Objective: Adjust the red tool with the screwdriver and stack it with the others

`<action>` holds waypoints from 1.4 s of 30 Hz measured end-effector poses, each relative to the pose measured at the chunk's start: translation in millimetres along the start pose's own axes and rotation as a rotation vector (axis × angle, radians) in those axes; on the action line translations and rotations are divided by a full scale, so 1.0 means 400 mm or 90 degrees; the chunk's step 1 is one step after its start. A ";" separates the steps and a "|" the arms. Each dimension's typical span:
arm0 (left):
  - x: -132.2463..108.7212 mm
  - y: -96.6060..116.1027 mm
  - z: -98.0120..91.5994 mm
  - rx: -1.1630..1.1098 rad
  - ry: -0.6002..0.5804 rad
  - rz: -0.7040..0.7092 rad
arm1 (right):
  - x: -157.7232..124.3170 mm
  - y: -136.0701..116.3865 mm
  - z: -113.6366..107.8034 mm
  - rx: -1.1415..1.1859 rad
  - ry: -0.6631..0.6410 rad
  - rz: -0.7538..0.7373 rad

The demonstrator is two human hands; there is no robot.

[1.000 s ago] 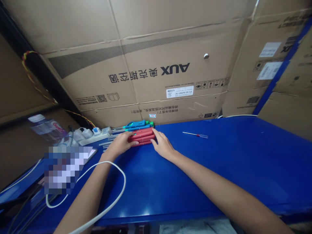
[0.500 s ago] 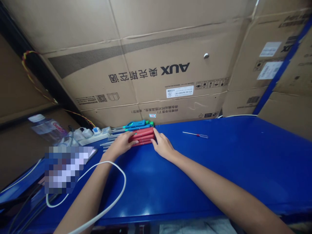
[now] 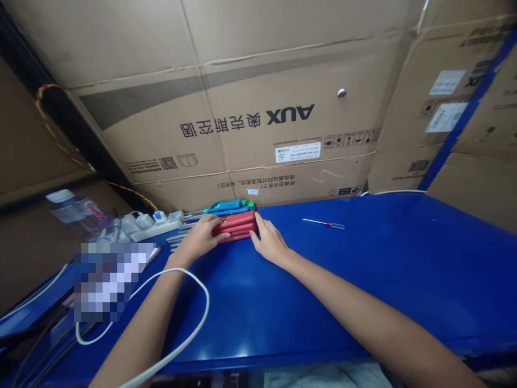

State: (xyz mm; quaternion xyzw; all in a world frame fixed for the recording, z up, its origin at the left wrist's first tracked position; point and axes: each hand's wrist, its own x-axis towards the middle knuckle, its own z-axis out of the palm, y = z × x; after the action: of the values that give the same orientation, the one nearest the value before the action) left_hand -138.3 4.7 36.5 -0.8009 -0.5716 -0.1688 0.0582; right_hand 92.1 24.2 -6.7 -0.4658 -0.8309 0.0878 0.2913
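Several red long-necked lighters (image 3: 239, 226) lie stacked side by side on the blue table, their metal barrels pointing left. My left hand (image 3: 202, 237) is closed around the left part of their handles, thumb on the near side. At the right ends of the handles, my right hand (image 3: 270, 240) grips with its thumb in front and its fingers along the end and behind. Just behind the red stack are blue lighters (image 3: 226, 206) with green parts, lying the same way. A small screwdriver (image 3: 334, 226) with a clear handle lies apart to the right.
A white power strip (image 3: 155, 228) with plugs and a plastic bottle (image 3: 78, 215) stand at the left. A white cable (image 3: 207, 302) loops over my left forearm. A blurred-out device lies at the left. Printed cardboard (image 3: 250, 70) walls the back of the blue table (image 3: 363, 291).
Almost nothing differs. Both hands stay on the red lighters, with only a very slight shift of the fingers.
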 end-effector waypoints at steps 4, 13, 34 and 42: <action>-0.003 0.003 -0.004 0.013 0.001 -0.009 | -0.003 -0.002 0.001 0.008 0.000 0.005; 0.001 -0.006 0.018 -0.024 0.028 -0.003 | -0.002 -0.006 -0.003 0.010 -0.014 0.003; -0.008 0.007 0.000 0.016 0.099 -0.018 | -0.004 -0.004 -0.002 0.015 -0.003 0.015; -0.010 -0.002 0.008 0.004 0.080 -0.022 | -0.004 -0.007 -0.005 0.012 -0.016 0.020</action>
State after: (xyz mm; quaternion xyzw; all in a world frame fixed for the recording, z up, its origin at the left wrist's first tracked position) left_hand -139.7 2.5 32.1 -0.7784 -0.5812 -0.2183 0.0934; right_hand 91.8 21.1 -4.7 -0.4748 -0.8264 0.1058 0.2837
